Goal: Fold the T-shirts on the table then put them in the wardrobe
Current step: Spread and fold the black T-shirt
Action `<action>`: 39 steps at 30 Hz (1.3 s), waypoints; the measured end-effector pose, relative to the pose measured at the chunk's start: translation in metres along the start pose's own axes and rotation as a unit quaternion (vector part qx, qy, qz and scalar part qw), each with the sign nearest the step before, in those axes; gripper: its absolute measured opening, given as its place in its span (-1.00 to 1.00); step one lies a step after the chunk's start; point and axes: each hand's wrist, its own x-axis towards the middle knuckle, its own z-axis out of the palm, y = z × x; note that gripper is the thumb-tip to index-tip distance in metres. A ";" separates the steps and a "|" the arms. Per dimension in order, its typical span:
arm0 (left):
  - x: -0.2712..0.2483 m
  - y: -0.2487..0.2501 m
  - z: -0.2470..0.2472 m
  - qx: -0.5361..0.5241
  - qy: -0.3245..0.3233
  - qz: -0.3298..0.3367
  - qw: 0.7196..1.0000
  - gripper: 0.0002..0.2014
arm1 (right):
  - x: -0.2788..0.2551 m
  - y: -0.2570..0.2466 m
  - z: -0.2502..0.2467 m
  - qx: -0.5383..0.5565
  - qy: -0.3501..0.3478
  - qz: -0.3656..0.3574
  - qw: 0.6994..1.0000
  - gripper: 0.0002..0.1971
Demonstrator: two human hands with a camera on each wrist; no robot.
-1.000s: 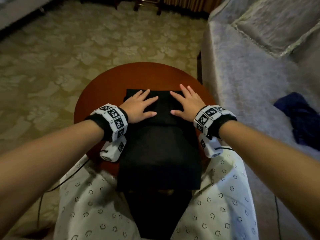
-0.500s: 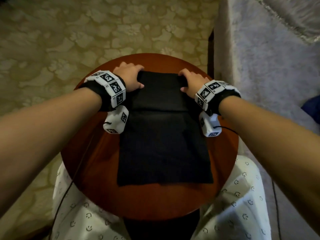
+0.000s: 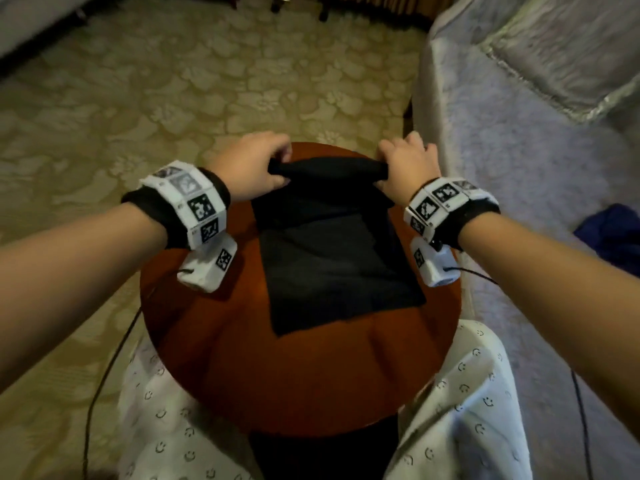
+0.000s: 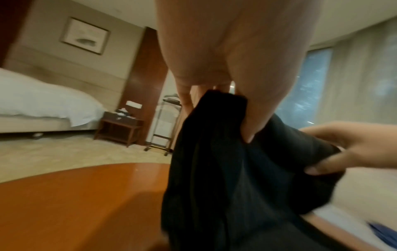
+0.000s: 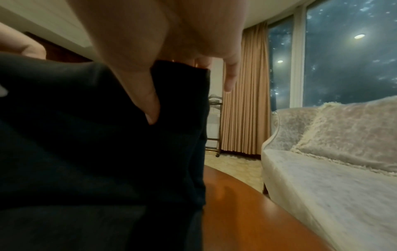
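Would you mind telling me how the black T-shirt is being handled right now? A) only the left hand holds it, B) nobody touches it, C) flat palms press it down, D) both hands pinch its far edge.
D: the left hand and right hand each pinch a far corner of the black T-shirt, lifting that edge off the table.

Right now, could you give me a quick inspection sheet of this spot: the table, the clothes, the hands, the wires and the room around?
Surface: round wooden table, glossy, reddish.
Job's things: black T-shirt, partly folded, far edge lifted off the table, near part lying flat.
Clutter: dark blue garment on the sofa.
Grippers: left hand and right hand each pinch a far corner of the shirt.
Cables: thin black cable hanging from the left wrist unit, another from the right.
Surroundings: patterned carpet, bed, nightstand, curtains, dark window.
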 end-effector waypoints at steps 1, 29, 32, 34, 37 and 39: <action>-0.013 0.005 0.002 -0.007 -0.006 0.019 1.000 -0.77 | -0.014 0.000 0.001 -0.004 -0.010 -0.009 1.000 -0.63; -0.023 0.024 0.059 -0.023 -0.406 -0.166 0.898 -0.44 | -0.042 0.005 0.045 0.056 -0.334 -0.045 0.940 -0.44; -0.018 0.029 0.055 -0.089 -0.411 -0.180 0.889 -0.53 | -0.049 0.012 0.036 0.093 -0.330 -0.040 0.938 -0.58; -0.014 0.039 0.046 -0.115 -0.382 -0.171 0.901 -0.54 | -0.053 0.025 0.023 0.124 -0.301 -0.038 0.945 -0.67; -0.006 0.064 0.029 -0.129 -0.326 -0.134 0.927 -0.65 | -0.065 0.049 -0.006 0.172 -0.245 -0.016 0.954 -0.81; -0.002 0.086 0.019 -0.107 -0.278 -0.097 0.950 -0.71 | -0.077 0.064 -0.026 0.178 -0.196 -0.001 0.964 -0.77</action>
